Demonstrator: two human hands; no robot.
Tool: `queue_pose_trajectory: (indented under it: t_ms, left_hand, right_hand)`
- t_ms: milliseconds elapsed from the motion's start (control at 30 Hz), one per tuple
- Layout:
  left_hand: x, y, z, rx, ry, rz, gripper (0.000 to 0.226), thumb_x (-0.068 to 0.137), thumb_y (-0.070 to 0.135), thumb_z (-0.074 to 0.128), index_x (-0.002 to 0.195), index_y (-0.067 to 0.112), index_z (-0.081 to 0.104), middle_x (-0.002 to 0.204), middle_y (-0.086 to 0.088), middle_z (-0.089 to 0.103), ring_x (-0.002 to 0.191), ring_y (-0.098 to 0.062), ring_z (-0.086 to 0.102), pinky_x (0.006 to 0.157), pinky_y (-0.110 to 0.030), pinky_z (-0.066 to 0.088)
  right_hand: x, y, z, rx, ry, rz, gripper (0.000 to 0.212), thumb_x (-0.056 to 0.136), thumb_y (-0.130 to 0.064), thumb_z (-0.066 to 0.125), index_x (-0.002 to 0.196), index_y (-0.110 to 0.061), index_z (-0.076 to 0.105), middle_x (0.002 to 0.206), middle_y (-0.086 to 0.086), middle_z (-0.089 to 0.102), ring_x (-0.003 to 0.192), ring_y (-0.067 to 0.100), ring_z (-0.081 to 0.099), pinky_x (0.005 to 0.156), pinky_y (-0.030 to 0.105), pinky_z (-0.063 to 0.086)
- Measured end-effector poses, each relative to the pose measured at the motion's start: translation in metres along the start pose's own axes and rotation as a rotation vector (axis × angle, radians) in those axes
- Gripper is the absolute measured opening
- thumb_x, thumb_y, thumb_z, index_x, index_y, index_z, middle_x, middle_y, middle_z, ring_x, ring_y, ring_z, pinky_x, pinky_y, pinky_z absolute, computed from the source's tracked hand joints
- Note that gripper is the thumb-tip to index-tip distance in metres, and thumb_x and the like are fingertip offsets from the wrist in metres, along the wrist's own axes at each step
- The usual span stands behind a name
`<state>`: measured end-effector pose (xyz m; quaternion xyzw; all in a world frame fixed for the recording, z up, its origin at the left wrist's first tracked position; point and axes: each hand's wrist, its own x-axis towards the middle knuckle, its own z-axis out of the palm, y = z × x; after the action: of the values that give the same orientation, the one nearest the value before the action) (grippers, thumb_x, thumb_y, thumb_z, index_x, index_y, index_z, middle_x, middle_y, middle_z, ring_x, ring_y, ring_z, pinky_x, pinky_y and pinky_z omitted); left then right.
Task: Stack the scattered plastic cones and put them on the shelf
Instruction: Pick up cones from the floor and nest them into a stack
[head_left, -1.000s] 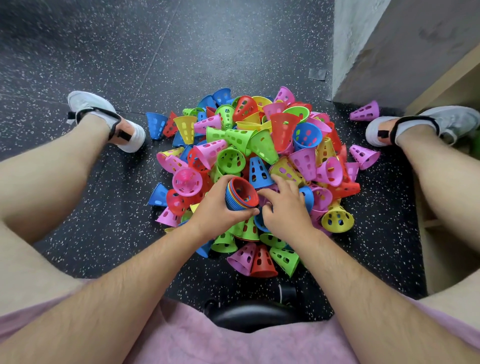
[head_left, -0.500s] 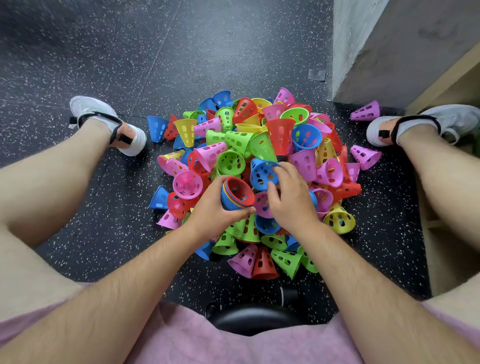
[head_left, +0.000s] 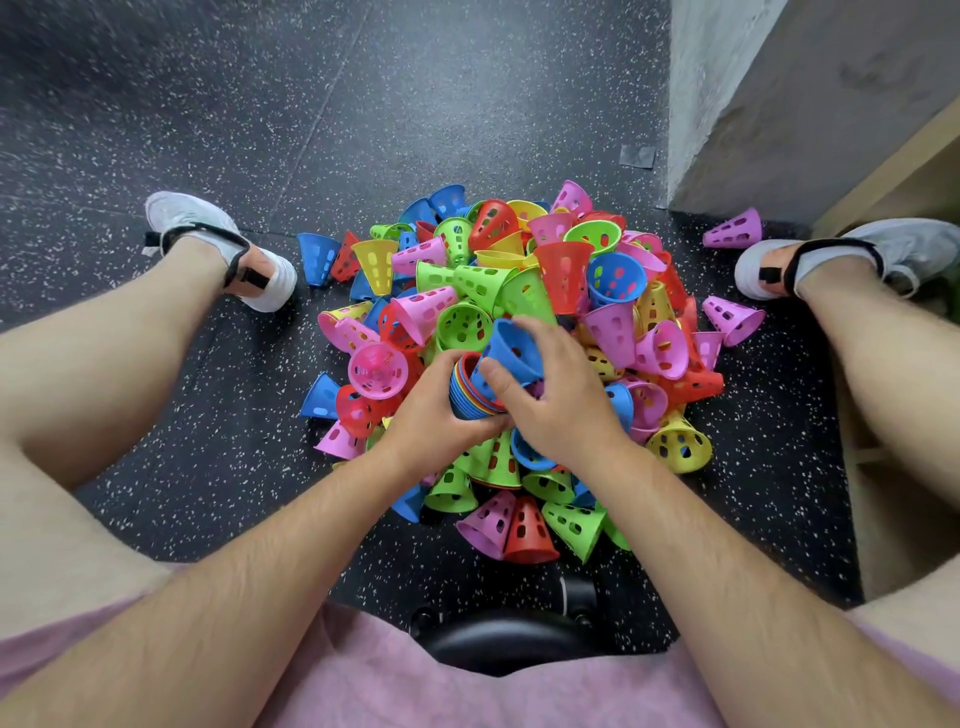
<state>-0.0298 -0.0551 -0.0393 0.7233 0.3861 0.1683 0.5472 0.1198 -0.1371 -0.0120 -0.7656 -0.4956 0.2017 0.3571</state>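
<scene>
Our left hand (head_left: 431, 421) wraps stack (head_left: 467, 397); right hand (head_left: 563, 410) pinches blue cone (head_left: 511, 345) — light, stiff, slick plastic, we judge — hold wide end.

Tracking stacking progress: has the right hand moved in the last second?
Yes: the right hand has shifted left, away from the yellow cone at the pile's edge, bringing a blue cone to the stack in the left hand.

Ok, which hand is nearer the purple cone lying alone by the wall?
Right. The right hand, gripping a blue cone, is left of the purple cone, nearer the person; the left hand, holding the stack, is farther left.
</scene>
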Motion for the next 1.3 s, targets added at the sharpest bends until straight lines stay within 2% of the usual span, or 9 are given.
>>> queue_pose_trajectory:
  t_ms: [167,300,433,533,633,767,900,1100,1300]
  left_hand:
    - [0.004,0.004,0.0,-0.007,0.015,-0.004,0.058,0.066,0.042,0.078,0.118,0.038,0.053,0.116,0.009,0.065,0.105,-0.005,0.065,0.093,-0.027,0.052]
    - [0.013,0.006,-0.001,-0.032,0.046,0.006,0.057,0.071,0.029,0.089,0.117,0.027,0.056,0.108,0.005,0.067,0.096,-0.009,0.067,0.084,-0.027,0.055]
    - [0.028,0.008,-0.005,-0.087,0.103,0.016,0.059,0.075,0.02,0.094,0.12,0.023,0.056,0.109,0.002,0.069,0.098,-0.011,0.068,0.085,-0.024,0.056]
    - [0.039,0.006,-0.012,-0.099,0.139,-0.003,0.072,0.073,0.023,0.094,0.132,0.023,0.053,0.117,0.008,0.066,0.104,0.004,0.064,0.088,-0.013,0.049]
    - [0.045,0.003,-0.017,-0.099,0.151,-0.012,0.082,0.073,0.021,0.094,0.142,0.018,0.049,0.125,0.008,0.063,0.111,0.009,0.061,0.092,-0.008,0.045]
    - [0.047,-0.004,-0.021,-0.092,0.155,-0.018,0.087,0.073,0.025,0.094,0.146,0.019,0.047,0.131,0.011,0.061,0.118,0.006,0.06,0.098,-0.011,0.045]
    - [0.048,-0.007,-0.019,-0.086,0.141,-0.036,0.079,0.073,0.026,0.095,0.139,0.022,0.051,0.124,0.006,0.065,0.113,-0.002,0.063,0.094,-0.014,0.048]
    - [0.044,-0.006,-0.019,-0.048,0.146,-0.045,0.064,0.073,0.024,0.094,0.124,0.022,0.056,0.11,0.006,0.066,0.096,0.003,0.064,0.082,-0.011,0.047]
    - [0.036,-0.003,-0.019,-0.044,0.141,-0.046,0.061,0.075,0.023,0.093,0.123,0.022,0.055,0.109,0.008,0.066,0.094,0.008,0.063,0.08,-0.007,0.046]
  right_hand:
    - [-0.006,-0.003,0.01,-0.09,-0.284,-0.028,0.082,0.087,-0.077,0.034,0.152,-0.028,0.037,0.157,-0.011,0.037,0.142,0.009,0.028,0.118,0.037,0.022]
    - [0.012,0.001,0.012,0.039,-0.099,0.013,0.062,0.098,-0.061,0.035,0.143,-0.022,0.051,0.143,-0.006,0.053,0.133,0.01,0.041,0.113,0.035,0.033]
    - [0.055,0.01,0.014,-0.14,0.151,-0.045,0.031,0.099,-0.027,0.051,0.124,-0.015,0.064,0.118,0.002,0.064,0.111,0.025,0.053,0.095,0.047,0.046]
    - [0.091,0.013,0.013,-0.426,0.154,-0.111,0.042,0.092,-0.039,0.06,0.129,-0.017,0.061,0.123,0.005,0.06,0.116,0.031,0.048,0.098,0.049,0.042]
    - [0.115,0.013,0.015,-0.67,-0.047,-0.097,0.065,0.091,-0.057,0.056,0.144,-0.023,0.046,0.141,0.005,0.05,0.14,0.03,0.03,0.112,0.046,0.018]
    - [0.129,0.015,0.021,-0.8,-0.1,-0.095,0.061,0.092,-0.064,0.048,0.136,-0.022,0.049,0.136,0.004,0.057,0.146,0.028,0.024,0.118,0.046,0.006]
    - [0.128,0.013,0.023,-0.809,-0.118,-0.076,0.054,0.093,-0.064,0.049,0.126,-0.022,0.054,0.128,0.007,0.062,0.144,0.028,0.027,0.12,0.045,0.001]
    - [0.115,0.017,0.021,-0.878,-0.164,-0.075,0.073,0.084,-0.072,0.056,0.128,-0.014,0.053,0.125,0.012,0.056,0.132,0.032,0.041,0.124,0.047,0.002]
    - [0.112,0.024,0.006,-0.591,-0.044,-0.177,0.051,0.085,-0.041,0.069,0.124,-0.01,0.059,0.116,0.009,0.058,0.121,0.029,0.053,0.124,0.041,0.01]
